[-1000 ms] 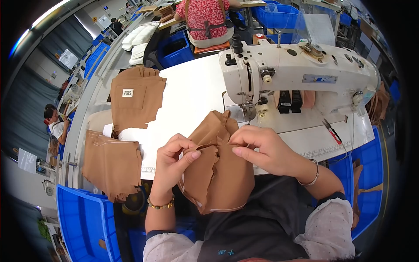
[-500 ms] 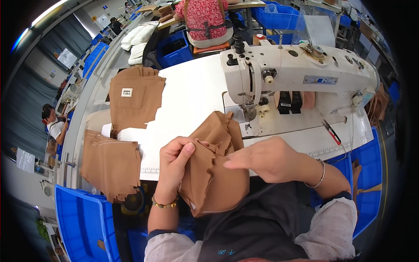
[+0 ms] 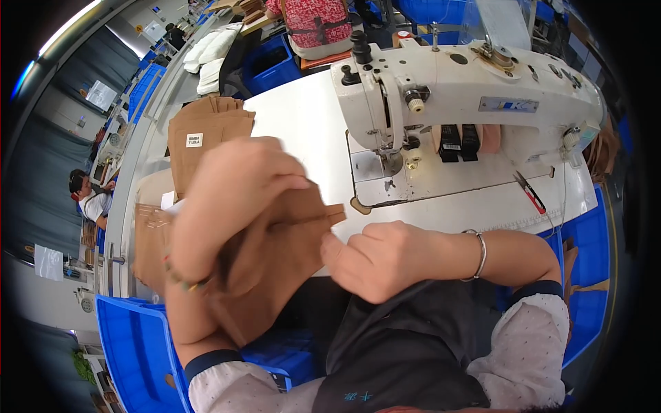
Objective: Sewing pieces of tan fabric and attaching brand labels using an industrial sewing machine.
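Observation:
Between my two hands hangs a brown fabric piece, folded and partly smeared by motion, above the table's front edge. My left hand is raised and closed on its upper edge, with the back of the hand toward me. At the fabric's right edge my right hand has its fingers curled in a pinch. Just ahead of my right hand stands a white sewing machine, its presser foot over the metal plate, with no brown cloth under it.
Brown pocket panels lie stacked at the left, with more brown pieces nearer, partly behind my left arm. Red-handled thread snips lie at the right. Blue bins flank the table. One person sits ahead, another far left.
My left hand has swung up and left, turning over with the fabric, which has moved left away from the machine. My right hand has shifted left and down, its fingers now curled at the edge.

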The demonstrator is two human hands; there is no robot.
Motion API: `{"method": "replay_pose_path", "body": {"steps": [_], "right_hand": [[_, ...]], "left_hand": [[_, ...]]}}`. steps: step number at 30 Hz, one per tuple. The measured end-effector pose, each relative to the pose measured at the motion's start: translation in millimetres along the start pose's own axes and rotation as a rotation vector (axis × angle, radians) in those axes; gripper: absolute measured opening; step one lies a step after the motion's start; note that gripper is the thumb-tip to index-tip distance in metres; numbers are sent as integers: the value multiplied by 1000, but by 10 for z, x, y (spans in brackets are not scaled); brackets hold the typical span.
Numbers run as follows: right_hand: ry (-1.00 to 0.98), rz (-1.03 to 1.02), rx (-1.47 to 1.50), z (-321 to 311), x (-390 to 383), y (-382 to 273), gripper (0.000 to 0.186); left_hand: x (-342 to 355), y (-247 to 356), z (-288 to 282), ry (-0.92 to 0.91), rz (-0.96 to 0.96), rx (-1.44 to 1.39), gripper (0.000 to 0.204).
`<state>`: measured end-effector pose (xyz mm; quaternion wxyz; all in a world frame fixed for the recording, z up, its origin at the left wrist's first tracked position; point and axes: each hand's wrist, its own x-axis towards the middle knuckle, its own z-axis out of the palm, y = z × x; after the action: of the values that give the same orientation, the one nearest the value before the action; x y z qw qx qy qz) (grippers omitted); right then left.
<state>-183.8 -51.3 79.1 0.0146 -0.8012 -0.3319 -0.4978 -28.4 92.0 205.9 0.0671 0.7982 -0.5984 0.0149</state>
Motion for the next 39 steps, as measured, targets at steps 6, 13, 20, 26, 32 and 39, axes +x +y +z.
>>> {"method": "replay_pose_path", "body": {"steps": [6,13,20,26,32,39], "right_hand": [[-391,72,-27,252,-999,78,10],[-545,111,62,127,-1122,237,12],[-493,123,7,135,-1229,230,17],[-354,170,-33,215,-1268,348,14],[-341,217,-34,244,-1274,390,15],[-332,244,-24,269,-1286,370,15]], "left_hand": [[706,-415,1906,-54,-43,-631,14],[870,-358,1975,-129,-167,-818,11],[927,-273,1894,-92,-125,-834,19],[1062,-256,1801,-67,-135,-666,32],[1121,-477,2044,-7,18,-518,27],[1114,-568,2099,-17,68,-481,28]]}}
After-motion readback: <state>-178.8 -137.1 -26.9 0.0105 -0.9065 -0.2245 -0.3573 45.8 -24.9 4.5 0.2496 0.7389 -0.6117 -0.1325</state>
